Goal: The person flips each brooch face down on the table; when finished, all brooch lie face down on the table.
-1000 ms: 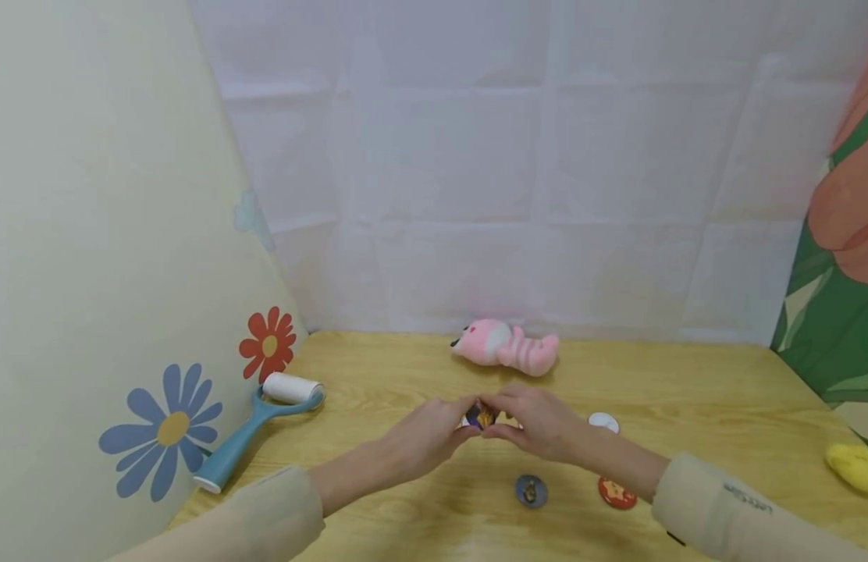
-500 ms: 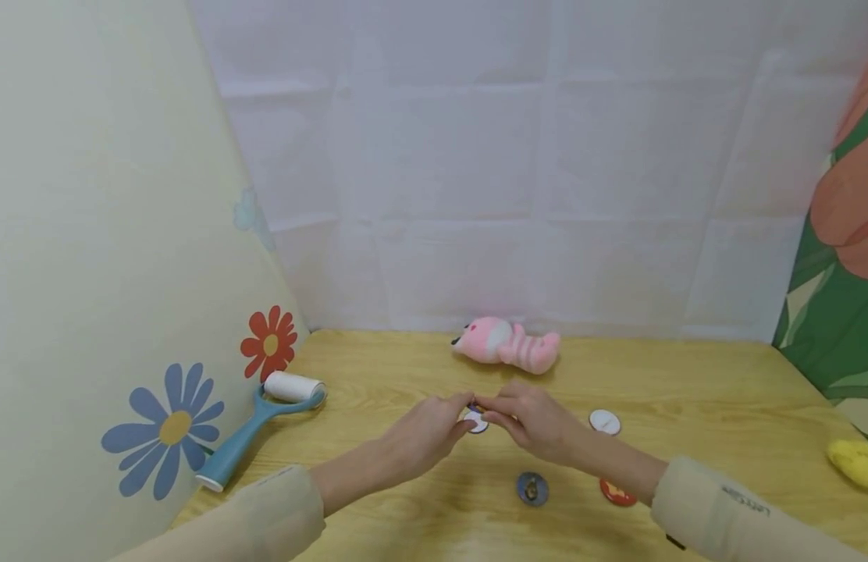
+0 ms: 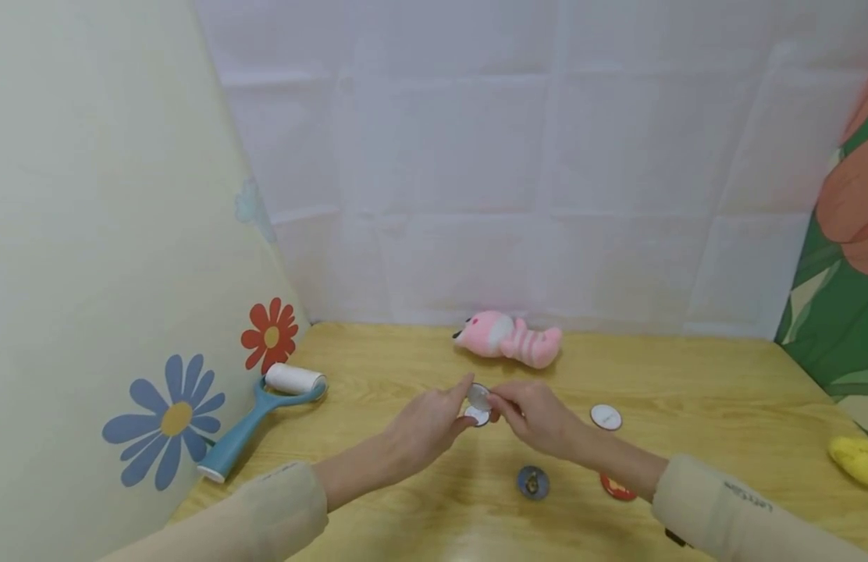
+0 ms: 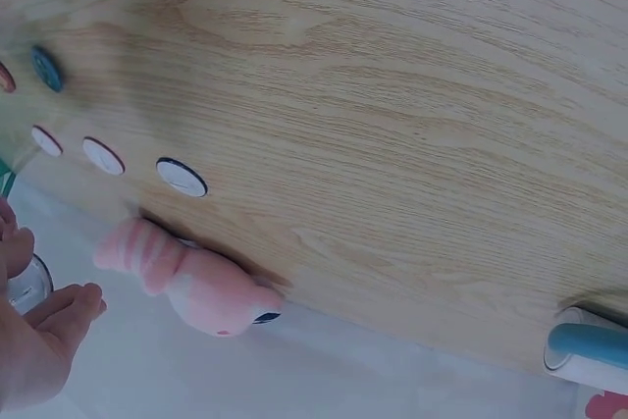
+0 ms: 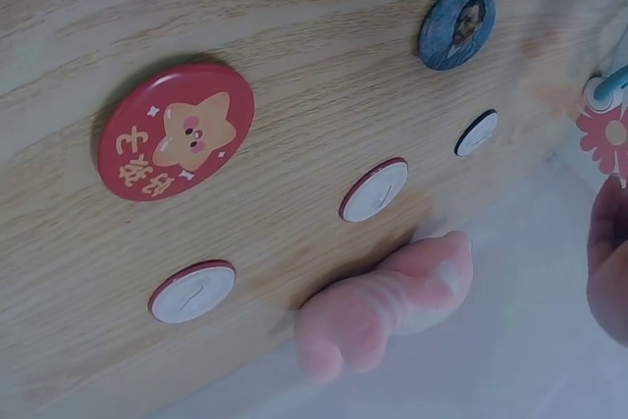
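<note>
In the head view, my right hand pinches a round pin badge by its right edge, with the grey-white back facing me. My left hand is on the badge's other side, index finger straight and thumb apart; whether it touches the badge is unclear. A second, white-backed badge lies just below the held one. The left wrist view shows the held badge partly hidden by fingers. Only part of a hand enters the right wrist view, at its right edge.
A blue portrait badge, a red star badge and white-backed badges lie on the wooden table. A pink plush toy lies behind the hands. A lint roller is left; a yellow object is right.
The held badge has turned from its coloured picture to its plain back. The left fingers have spread apart, and the white-backed badge below has come into clearer view.
</note>
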The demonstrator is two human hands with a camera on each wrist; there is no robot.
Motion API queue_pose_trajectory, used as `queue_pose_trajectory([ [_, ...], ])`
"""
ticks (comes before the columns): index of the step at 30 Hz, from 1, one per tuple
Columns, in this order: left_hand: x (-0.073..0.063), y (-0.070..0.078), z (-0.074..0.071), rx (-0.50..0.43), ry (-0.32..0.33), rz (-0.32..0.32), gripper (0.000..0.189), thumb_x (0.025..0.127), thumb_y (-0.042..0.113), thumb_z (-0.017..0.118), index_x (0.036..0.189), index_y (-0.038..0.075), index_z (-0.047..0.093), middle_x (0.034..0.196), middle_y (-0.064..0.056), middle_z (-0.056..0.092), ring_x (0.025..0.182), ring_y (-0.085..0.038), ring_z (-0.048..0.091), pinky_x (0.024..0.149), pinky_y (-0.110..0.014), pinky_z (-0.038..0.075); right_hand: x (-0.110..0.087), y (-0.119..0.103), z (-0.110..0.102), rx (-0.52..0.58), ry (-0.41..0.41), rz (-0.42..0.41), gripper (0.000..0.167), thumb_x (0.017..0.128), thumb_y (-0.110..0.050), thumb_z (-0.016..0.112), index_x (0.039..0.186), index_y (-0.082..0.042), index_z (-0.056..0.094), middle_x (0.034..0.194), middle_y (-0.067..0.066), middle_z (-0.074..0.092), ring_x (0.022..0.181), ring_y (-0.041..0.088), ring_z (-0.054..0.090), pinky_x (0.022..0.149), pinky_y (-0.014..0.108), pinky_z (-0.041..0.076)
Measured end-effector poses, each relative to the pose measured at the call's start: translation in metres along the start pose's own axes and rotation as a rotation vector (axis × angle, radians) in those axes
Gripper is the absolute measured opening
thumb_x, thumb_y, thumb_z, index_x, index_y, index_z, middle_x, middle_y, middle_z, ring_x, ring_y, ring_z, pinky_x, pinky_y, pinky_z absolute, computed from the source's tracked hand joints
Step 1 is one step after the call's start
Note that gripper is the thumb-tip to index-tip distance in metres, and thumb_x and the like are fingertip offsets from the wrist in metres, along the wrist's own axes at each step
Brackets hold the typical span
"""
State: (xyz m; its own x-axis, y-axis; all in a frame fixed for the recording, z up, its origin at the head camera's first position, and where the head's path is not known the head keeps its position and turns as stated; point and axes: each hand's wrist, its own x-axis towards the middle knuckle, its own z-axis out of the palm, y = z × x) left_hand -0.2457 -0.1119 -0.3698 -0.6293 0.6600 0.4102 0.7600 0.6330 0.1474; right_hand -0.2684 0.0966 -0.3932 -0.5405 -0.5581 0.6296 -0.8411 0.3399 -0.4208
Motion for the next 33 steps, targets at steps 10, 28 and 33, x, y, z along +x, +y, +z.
queue_pose_trajectory([
  [10, 0.001, -0.003, 0.005, 0.057, 0.126, 0.101, 0.039, 0.083, 0.017, 0.077, 0.109, 0.003, 0.051, 0.073, -0.005, 0.067, 0.057, -0.012, 0.060, 0.046, -0.018, 0.043, -0.001, -0.004, 0.003, 0.200, -0.035, 0.237, 0.026, 0.103, -0.008, 0.047, 0.082, -0.004, 0.062, 0.067, 0.002, 0.060, 0.049, 0.015, 0.055, 0.043, 0.021, 0.048],
  [28, 0.002, -0.001, 0.000, -0.058, 0.006, 0.017, 0.035, 0.086, 0.015, 0.073, 0.114, -0.002, 0.060, 0.089, -0.008, 0.070, 0.074, -0.016, 0.066, 0.059, -0.020, 0.050, -0.004, 0.009, 0.003, -0.014, 0.026, -0.102, 0.031, 0.084, -0.005, 0.074, 0.114, 0.001, 0.065, 0.081, -0.001, 0.063, 0.066, 0.005, 0.054, 0.053, 0.017, 0.047],
  [33, 0.001, -0.002, 0.002, -0.053, -0.027, 0.006, 0.027, 0.085, 0.015, 0.075, 0.105, 0.001, 0.063, 0.091, -0.008, 0.071, 0.076, -0.016, 0.068, 0.061, -0.020, 0.052, -0.008, 0.014, 0.002, -0.039, -0.015, -0.183, 0.043, 0.077, -0.009, 0.081, 0.115, 0.002, 0.066, 0.083, 0.001, 0.063, 0.067, 0.005, 0.054, 0.054, 0.013, 0.045],
])
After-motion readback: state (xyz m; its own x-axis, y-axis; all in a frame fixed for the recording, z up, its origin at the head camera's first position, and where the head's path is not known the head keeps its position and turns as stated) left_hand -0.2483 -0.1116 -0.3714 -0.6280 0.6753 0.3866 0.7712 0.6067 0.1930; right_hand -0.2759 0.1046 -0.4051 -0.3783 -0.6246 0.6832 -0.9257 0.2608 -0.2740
